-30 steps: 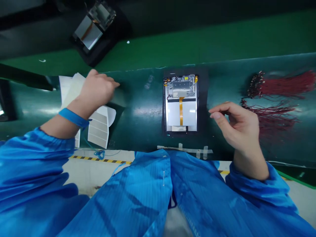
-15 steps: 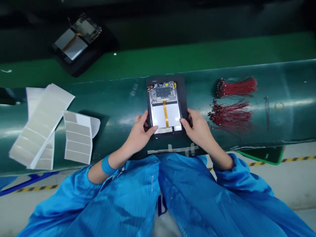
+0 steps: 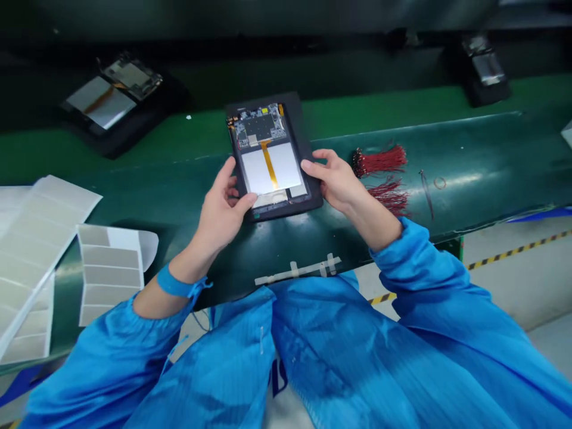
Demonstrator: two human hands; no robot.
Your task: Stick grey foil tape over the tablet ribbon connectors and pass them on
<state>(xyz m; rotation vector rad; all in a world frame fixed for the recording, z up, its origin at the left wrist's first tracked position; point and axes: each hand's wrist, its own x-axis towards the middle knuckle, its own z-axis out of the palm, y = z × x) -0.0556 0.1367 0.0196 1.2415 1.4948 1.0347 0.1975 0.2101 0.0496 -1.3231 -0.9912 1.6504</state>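
Between my two hands is an opened tablet [image 3: 272, 167] lying in a black foam tray [image 3: 308, 149]. Its circuit board is at the far end, and an orange ribbon cable runs down over the silver battery. My left hand [image 3: 223, 205] grips the near left edge, thumb on top by the lower corner. At the right edge my right hand [image 3: 337, 182] holds on, thumb over the rim and fingers at the side. The tray is tilted a little and reaches over the green strip behind the bench. Whether its underside touches anything, I cannot tell.
Bundles of red wires [image 3: 382, 161] lie to the right, near a loose wire [image 3: 426, 193] and a rubber band [image 3: 440, 183]. Sticker sheets [image 3: 111, 268] cover the left. Another opened tablet [image 3: 102, 104] sits back left, and a further device [image 3: 487, 68] back right. Tape [image 3: 297, 269] marks the front edge.
Both hands have carried the tablet and its tray away from me, off its earlier spot on the bench onto the far green strip's edge. It has turned slightly. The camera view has shifted too.
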